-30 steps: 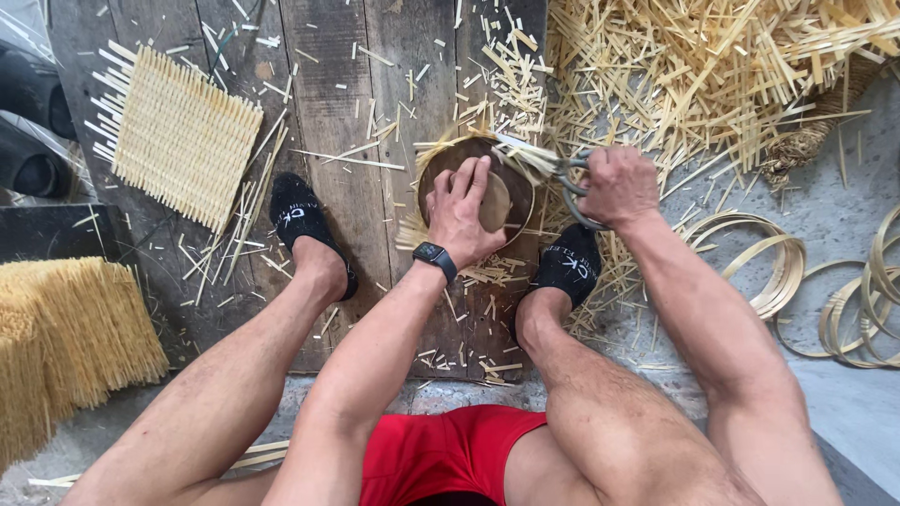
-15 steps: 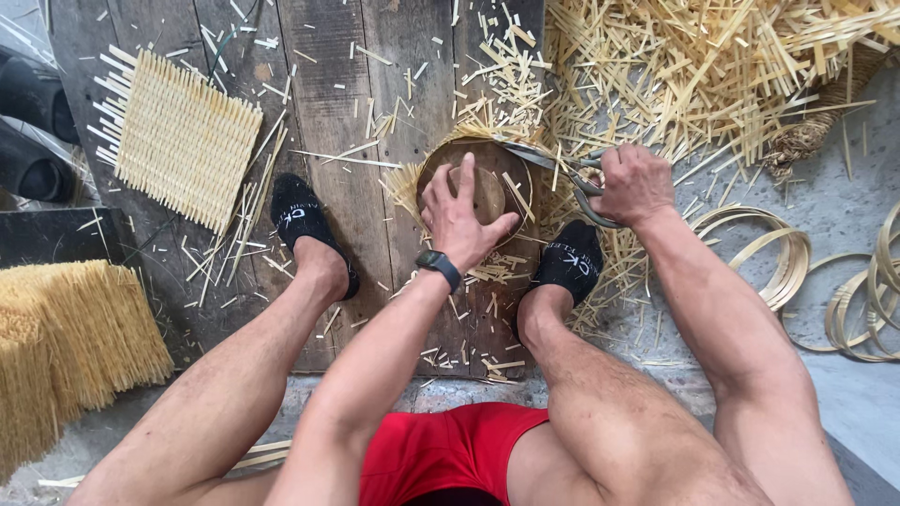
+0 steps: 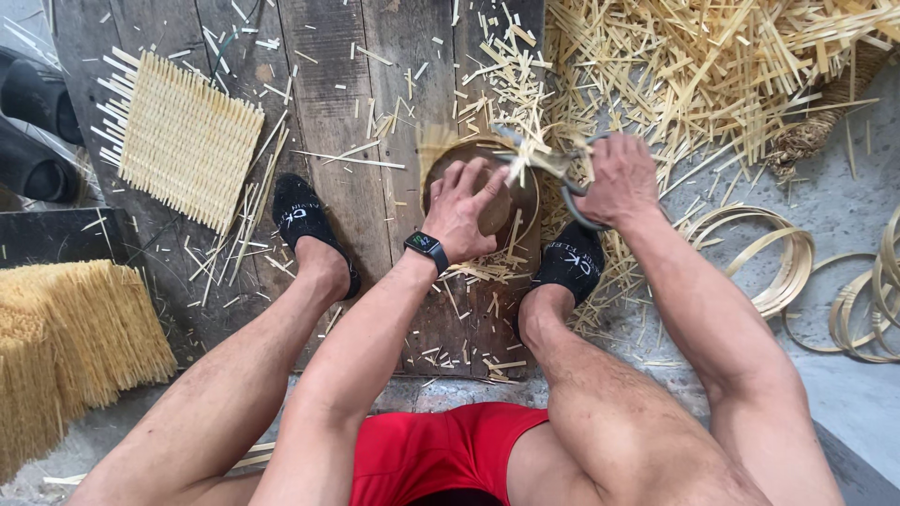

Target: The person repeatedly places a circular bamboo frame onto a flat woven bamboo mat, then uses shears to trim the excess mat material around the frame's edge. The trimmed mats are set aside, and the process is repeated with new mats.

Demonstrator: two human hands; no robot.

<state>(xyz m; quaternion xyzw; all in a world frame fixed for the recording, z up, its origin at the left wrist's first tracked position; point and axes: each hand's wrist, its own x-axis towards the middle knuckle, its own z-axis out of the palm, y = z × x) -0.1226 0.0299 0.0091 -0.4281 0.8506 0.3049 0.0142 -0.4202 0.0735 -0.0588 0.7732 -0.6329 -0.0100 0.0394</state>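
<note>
Left hand (image 3: 466,208) flat on round woven disc (image 3: 450,157), right hand (image 3: 616,178) gripping shears (image 3: 553,169) amid bamboo offcuts (image 3: 712,66).

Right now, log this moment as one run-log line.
left hand: pressing round woven piece | right hand: gripping shears, trimming strips | surface: wooden boards

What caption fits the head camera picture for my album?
Left hand presses a round woven basket while right hand snips strips with shears.

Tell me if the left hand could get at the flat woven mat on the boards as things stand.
Probably yes. The left hand presses on the round basket, and the woven mat lies flat to its left on the planks. Only loose strips and the left foot lie between, nothing covers the mat.
</note>
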